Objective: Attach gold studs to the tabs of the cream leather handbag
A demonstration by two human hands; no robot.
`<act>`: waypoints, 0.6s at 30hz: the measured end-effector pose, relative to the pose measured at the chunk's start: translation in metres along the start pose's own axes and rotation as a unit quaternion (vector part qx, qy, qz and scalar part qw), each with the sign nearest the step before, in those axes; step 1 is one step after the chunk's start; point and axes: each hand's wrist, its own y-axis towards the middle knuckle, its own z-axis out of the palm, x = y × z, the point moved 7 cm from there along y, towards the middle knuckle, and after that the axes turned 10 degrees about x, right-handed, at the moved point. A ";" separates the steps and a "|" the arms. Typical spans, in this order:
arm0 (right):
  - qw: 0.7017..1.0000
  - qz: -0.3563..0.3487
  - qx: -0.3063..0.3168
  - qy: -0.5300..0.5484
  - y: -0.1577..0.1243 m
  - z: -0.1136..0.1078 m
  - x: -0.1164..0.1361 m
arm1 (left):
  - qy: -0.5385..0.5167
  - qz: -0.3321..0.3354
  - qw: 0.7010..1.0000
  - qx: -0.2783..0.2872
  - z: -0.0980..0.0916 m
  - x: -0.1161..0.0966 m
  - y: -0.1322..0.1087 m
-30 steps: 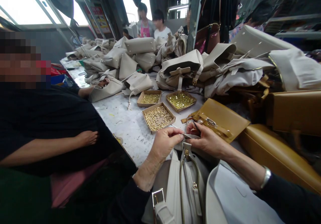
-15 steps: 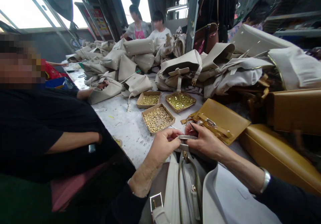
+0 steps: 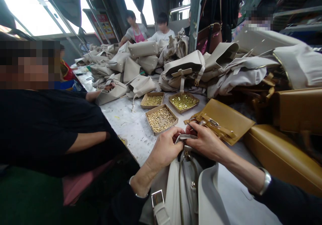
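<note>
L grip (image 3: pixel 163 148) & R grip (image 3: pixel 205 141), both mine, are pinched on the top edge of the beige bag (image 3: pixel 173 184), its body just below them, w/ stud tray (image 3: pixel 166 127) just beyond L.

Table layout, front to back

Bag (image 3: pixel 185 184) at bottom centre; left hand (image 3: pixel 164 146) and right hand (image 3: pixel 205 139) at its top edge. Beyond, mid-frame: three boxes (image 3: pixel 166 128) on table (image 3: pixel 120 112), studs (image 3: pixel 156 119) in nearest. Another bag (image 3: pixel 231 117) right of boxes. Heap of bags (image 3: pixel 143 49) behind, upper middle. Co-worker (image 3: pixel 62 124) at left edge; two people (image 3: pixel 164 35) behind heap.
</note>
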 end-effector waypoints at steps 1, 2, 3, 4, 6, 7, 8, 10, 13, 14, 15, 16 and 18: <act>1.000 -0.003 -0.001 0.003 -0.001 0.000 0.000 | 0.025 0.009 1.000 -0.006 0.000 -0.003 0.000; 1.000 -0.004 -0.003 0.004 -0.001 -0.001 0.000 | 0.053 0.017 0.998 -0.012 0.001 -0.006 -0.001; 1.000 -0.005 -0.005 0.002 -0.002 -0.001 0.000 | 0.084 0.025 0.996 -0.017 0.001 -0.010 -0.001; 1.000 -0.004 -0.008 -0.003 -0.003 -0.002 0.001 | 0.116 0.030 0.992 -0.023 0.002 -0.014 -0.002; 1.000 -0.001 -0.008 -0.014 -0.005 -0.002 0.002 | 0.188 0.035 0.981 -0.028 0.004 -0.022 -0.003; 1.000 0.001 -0.005 -0.020 -0.005 -0.002 0.002 | 0.226 0.035 0.973 -0.028 0.005 -0.025 -0.003; 1.000 0.003 -0.003 -0.026 -0.005 -0.002 0.003 | 0.264 0.034 0.964 -0.026 0.006 -0.028 -0.004; 0.999 0.006 0.002 -0.037 -0.004 -0.002 0.004 | 0.328 0.034 0.944 -0.020 0.007 -0.031 -0.005; 0.999 0.004 0.002 -0.053 -0.001 -0.002 0.006 | 0.379 0.043 0.924 -0.017 0.007 -0.033 -0.007; 0.998 0.002 0.001 -0.055 0.000 -0.002 0.006 | 0.387 0.048 0.921 -0.016 0.007 -0.033 -0.008; 0.998 0.000 0.001 -0.056 0.001 -0.002 0.006 | 0.393 0.054 0.918 -0.014 0.008 -0.032 -0.008; 0.998 -0.004 0.001 -0.055 0.002 -0.002 0.006 | 0.397 0.059 0.916 -0.014 0.008 -0.031 -0.008; 0.999 -0.013 0.003 -0.051 0.003 -0.002 0.006 | 0.400 0.064 0.914 -0.016 0.009 -0.029 -0.009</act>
